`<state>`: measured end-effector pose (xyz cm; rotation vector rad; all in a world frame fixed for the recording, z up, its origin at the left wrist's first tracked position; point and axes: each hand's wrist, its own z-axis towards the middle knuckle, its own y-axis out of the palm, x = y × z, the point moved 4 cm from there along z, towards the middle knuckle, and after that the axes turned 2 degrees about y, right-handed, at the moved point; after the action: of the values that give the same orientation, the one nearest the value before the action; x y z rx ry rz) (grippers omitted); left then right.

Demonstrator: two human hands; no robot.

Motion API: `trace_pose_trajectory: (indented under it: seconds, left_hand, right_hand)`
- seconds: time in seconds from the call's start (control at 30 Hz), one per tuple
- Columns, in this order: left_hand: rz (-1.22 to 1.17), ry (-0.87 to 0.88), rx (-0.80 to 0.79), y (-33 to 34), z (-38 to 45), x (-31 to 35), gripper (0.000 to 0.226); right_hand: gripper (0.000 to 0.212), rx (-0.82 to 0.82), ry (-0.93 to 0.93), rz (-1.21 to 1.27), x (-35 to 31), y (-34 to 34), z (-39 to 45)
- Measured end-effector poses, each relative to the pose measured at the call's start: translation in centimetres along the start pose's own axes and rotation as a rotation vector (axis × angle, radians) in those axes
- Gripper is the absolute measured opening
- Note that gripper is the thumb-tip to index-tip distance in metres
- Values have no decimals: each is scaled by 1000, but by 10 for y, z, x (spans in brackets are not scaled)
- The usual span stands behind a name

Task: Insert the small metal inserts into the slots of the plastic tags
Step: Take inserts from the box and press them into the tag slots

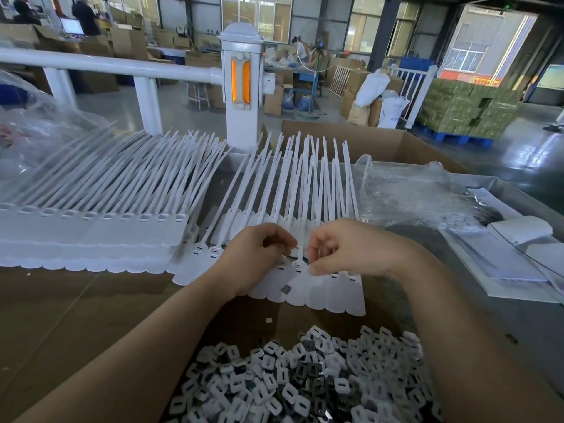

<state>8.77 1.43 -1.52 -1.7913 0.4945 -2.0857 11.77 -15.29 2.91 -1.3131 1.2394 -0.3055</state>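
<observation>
Tags [317, 288] lie lengthwise, straps pointing away.

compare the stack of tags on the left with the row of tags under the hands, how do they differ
The left stack of tags lies piled in layers, neatly aligned and untouched; the row of tags lies one layer deep, fanned, with the left hand and right hand working over it. A loose metal insert lies on the row, while none shows on the stack. Both are white plastic, with long tails pointing away.
</observation>
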Motion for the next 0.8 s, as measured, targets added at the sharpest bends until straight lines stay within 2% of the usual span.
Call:
trace_pose_trajectory:
  seconds: [0.17, 0.37, 0.53, 0.8]
  left_hand:
    - [-33, 7, 2, -1, 0, 0, 28]
    - [-114, -14, 20, -3, 1, -1, 27]
    - [-86, -1, 20, -2, 0, 1, 27]
    - [-69, -2, 18, -2, -1, 2, 30]
  right_hand:
    - [20, -84, -163, -121, -30, 22, 3]
    - [27, -126, -132, -191, -34, 28, 4]
    - [13, -133, -117, -219, -35, 32, 5]
    - [14, -147, -137, -280, -42, 35, 3]
